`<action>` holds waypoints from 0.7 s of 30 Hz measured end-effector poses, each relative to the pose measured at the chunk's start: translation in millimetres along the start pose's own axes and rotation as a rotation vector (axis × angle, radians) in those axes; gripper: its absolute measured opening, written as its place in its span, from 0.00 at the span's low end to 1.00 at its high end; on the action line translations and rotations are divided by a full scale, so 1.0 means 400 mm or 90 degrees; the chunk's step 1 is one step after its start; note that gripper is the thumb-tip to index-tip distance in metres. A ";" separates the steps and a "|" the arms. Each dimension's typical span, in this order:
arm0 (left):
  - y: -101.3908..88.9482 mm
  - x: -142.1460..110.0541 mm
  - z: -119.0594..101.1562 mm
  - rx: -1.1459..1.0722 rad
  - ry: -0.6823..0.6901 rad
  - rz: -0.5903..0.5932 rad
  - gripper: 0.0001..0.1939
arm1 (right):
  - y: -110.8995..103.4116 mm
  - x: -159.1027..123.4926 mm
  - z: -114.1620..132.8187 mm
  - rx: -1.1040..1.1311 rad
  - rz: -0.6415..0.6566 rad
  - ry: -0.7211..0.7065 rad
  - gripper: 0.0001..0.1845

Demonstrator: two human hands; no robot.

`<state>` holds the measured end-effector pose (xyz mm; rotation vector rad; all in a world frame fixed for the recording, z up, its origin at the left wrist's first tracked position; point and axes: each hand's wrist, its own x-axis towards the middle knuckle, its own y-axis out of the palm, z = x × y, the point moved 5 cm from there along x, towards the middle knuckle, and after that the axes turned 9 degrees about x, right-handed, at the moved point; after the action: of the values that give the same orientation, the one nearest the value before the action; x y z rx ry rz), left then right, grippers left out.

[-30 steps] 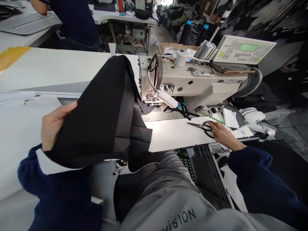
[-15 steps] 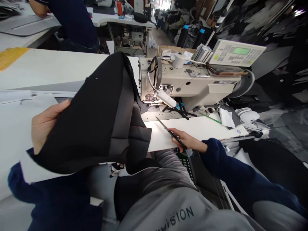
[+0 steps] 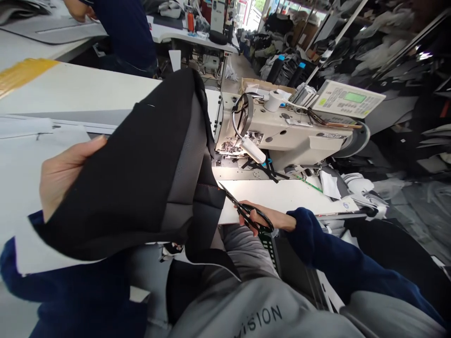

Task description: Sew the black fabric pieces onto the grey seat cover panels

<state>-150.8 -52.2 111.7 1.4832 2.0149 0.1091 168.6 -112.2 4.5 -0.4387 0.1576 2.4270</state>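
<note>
The left hand point(image 3: 66, 173), fingers seemingly together, clamps a black fabric panel point(image 3: 120, 178). The right hand point(image 3: 259, 218) grips black-handled steel scissors point(image 3: 246, 211), fingers closed on the loops.

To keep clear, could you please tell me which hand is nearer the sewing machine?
Right hand: just in front of the sewing machine; the left hand is off to its left.

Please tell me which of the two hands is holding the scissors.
The right hand holds the black-handled scissors; the left hand holds only a black fabric piece.
</note>
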 end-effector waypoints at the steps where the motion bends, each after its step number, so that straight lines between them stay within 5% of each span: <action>1: -0.001 0.001 -0.002 0.008 0.011 0.005 0.18 | 0.005 0.000 0.000 0.007 -0.002 -0.010 0.38; 10: -0.005 0.001 -0.010 0.036 0.058 -0.008 0.13 | -0.039 0.043 0.033 -0.174 0.013 0.038 0.25; 16: -0.004 0.004 -0.004 0.036 0.023 0.016 0.12 | -0.063 0.070 0.059 -0.512 -0.042 0.062 0.32; 21: -0.015 0.010 0.001 0.029 0.015 -0.011 0.14 | -0.061 0.079 0.060 -0.545 -0.083 0.078 0.30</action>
<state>-156.5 -51.1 107.2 1.4992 2.0622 0.0740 154.4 -69.1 15.8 -0.9299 -0.8595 2.2327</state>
